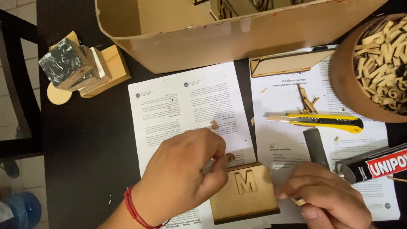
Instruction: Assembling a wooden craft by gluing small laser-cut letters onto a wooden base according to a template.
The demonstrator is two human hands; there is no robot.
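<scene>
My left hand (184, 176), with a red string on the wrist, rests on a small wooden plaque (246, 195) that carries a raised letter; thumb and fingers pinch at its upper left corner, next to a tiny curved wooden piece (231, 157). My right hand (326, 195) sits at the plaque's right side, fingers closed around a thin wooden sliver (298, 201). The plaque lies on printed paper sheets (186, 106).
A yellow utility knife (318, 120), a dark file (316, 146) and a glue tube (373, 166) lie right. A round container (343, 80) of wooden letters stands far right. A cardboard box (237, 38) sits behind. Wooden blocks (80, 68) are at the left.
</scene>
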